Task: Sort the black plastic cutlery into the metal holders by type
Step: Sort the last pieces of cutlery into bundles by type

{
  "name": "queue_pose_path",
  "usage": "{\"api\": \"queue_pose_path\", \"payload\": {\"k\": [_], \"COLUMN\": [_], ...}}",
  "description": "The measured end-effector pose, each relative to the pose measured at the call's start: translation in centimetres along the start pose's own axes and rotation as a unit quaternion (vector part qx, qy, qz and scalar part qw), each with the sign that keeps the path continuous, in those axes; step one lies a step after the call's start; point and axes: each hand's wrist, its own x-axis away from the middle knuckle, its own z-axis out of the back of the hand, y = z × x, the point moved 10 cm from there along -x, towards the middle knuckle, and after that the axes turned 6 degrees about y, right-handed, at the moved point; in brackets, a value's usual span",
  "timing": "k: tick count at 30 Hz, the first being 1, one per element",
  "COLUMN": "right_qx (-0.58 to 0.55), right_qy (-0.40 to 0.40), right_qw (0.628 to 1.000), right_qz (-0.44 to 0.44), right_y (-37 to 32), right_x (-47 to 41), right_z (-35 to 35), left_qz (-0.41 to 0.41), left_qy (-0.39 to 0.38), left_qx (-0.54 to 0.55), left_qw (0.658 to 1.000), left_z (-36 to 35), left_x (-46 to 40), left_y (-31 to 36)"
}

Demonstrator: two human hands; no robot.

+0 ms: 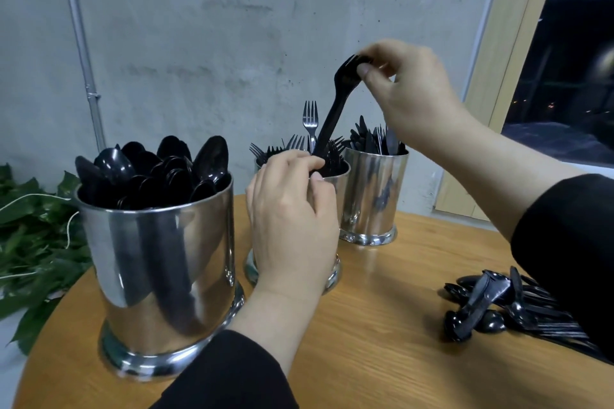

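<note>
Black sleeves frame the bottom of the view, one at 6 o'clock and one at 4 o'clock, above a round wooden bench [382,335]. At 4 o'clock on the bench lies a loose pile of black plastic cutlery [491,305], partly hidden under the right sleeve. Nearest at 8 o'clock stands the spoon holder [159,276], a shiny metal cylinder packed with black plastic spoons [156,169], bowls upward.

Near the centre, the left hand [292,226] covers the front of the fork holder [339,189]; its fingers [299,163] curl over the rim, touching the fork heads there, though what exactly they grip cannot be told. This holder carries black plastic forks [332,156] together with a few metal forks [310,119], tines up.

Just beyond, toward 1 o'clock, the right hand [408,90] is raised above the holders, thumb and fingers pinching the tined end of a single black fork [332,109]. That fork slants downward, its handle tip reaching in among the forks of the middle holder.

Beside the fork holder at 2 o'clock stands the knife holder [375,196], filled with black plastic knives [375,139].

Green leaves [36,236] lie off the bench edge at 9 o'clock. Behind everything rises a grey concrete wall [232,26] with a thin pipe [79,43] at 11 o'clock and a dark window [571,53] at 2 o'clock.
</note>
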Motion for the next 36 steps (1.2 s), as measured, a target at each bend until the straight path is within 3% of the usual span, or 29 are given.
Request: {"api": "queue_pose_path", "payload": {"k": [5,8,19,23,31,36], "right_qx": [0.023,0.033,0.022,0.064,0.129,0.151], "right_qy": [-0.090,-0.103,0.035,-0.013,-0.209,-0.257], "right_qw": [0.996,0.994,0.999,0.997,0.969,0.954], "right_qz": [-0.014,-0.010,0.014,0.041,0.022,0.042], "right_y": [0.8,0.7,-0.1,-0.6,1.0,1.5], "right_x": [-0.1,-0.3,-1.9,-1.5,1.1,1.4], "right_z": [-4.0,-4.6,-1.1,-3.1,-8.8,-9.6], "left_qz": [0.033,0.040,0.049,0.050,0.049,0.044], "left_qy": [-0.023,-0.020,-0.031,-0.030,-0.026,-0.032], "left_qx": [-0.007,-0.002,0.005,0.005,0.013,0.014], "left_qw": [0.999,0.999,0.998,0.998,0.998,0.998], "left_z": [-0.5,-0.5,-0.5,-0.5,-0.4,-0.4], "left_x": [-0.1,-0.1,-0.2,-0.3,-0.4,-0.4], "left_y": [-1.1,-1.3,-1.5,-1.6,-1.5,-1.3]}}
